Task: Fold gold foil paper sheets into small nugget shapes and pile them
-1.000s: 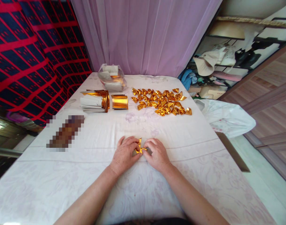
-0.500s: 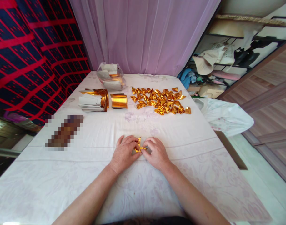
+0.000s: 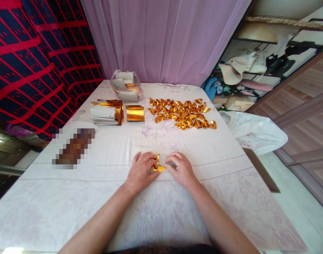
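both hands pinch one gold paper

left hand (image 3: 140, 173) and right hand (image 3: 181, 169) grip the thin, light, crinkly foil (image 3: 158, 165) by its edges.

The hands' fingers (image 3: 150, 163) hide most of the gold paper (image 3: 158, 165); a pixelated patch (image 3: 73, 148) stays unreadable.

No readable text, label, brand or number appears anywhere.

folded pieces (image 3: 183, 115) far centre | paper stacks (image 3: 116, 113) left of them | bag (image 3: 126, 86) behind stacks
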Tool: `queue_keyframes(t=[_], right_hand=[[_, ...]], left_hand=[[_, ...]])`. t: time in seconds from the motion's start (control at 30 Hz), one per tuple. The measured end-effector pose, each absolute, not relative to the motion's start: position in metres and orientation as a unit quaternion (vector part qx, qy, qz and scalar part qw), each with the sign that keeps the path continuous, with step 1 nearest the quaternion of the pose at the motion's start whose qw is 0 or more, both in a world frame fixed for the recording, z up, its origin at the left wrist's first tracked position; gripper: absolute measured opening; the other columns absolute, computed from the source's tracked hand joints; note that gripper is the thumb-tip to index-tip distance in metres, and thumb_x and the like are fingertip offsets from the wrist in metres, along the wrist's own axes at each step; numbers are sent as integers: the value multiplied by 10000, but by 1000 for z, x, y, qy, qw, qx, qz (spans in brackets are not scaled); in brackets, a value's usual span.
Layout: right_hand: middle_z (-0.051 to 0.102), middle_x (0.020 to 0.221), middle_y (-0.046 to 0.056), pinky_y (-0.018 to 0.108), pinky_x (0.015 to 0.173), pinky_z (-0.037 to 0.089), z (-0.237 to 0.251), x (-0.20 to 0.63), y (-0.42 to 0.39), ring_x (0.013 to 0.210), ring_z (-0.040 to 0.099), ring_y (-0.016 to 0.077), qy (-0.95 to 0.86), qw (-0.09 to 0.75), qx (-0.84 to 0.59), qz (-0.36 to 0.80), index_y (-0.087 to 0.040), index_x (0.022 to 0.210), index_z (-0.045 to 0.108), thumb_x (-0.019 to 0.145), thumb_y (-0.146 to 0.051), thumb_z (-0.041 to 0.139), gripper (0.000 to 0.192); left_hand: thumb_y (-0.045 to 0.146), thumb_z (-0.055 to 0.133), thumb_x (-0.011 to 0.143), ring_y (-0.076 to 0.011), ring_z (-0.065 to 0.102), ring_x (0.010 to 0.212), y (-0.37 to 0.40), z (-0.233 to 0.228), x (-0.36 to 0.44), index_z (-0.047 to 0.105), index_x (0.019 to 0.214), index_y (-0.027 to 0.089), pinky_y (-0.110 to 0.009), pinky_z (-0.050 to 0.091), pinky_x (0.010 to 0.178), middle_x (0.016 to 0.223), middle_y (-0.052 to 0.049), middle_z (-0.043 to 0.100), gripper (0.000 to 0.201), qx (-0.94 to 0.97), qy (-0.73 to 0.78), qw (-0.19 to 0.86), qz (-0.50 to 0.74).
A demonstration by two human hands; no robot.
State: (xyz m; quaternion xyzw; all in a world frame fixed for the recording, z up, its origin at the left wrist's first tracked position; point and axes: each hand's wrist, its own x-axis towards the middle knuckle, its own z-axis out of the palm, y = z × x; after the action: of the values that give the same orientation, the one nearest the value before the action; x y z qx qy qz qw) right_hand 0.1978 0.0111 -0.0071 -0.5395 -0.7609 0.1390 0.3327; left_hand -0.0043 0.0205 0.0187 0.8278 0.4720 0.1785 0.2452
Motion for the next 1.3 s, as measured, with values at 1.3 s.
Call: queue_keyframes(t=[1.3], right_hand=[[675, 909, 20, 331, 817, 484, -3, 198, 4, 880, 611, 191, -760, 303, -555, 148, -229, 1010, 629, 722, -40, 531, 358]], left_hand=[[16, 458, 777, -247, 462, 1300, 48, 43, -11, 601, 934, 269, -595, 175, 1123, 1071, 10, 688, 331, 881, 413, 218, 78]])
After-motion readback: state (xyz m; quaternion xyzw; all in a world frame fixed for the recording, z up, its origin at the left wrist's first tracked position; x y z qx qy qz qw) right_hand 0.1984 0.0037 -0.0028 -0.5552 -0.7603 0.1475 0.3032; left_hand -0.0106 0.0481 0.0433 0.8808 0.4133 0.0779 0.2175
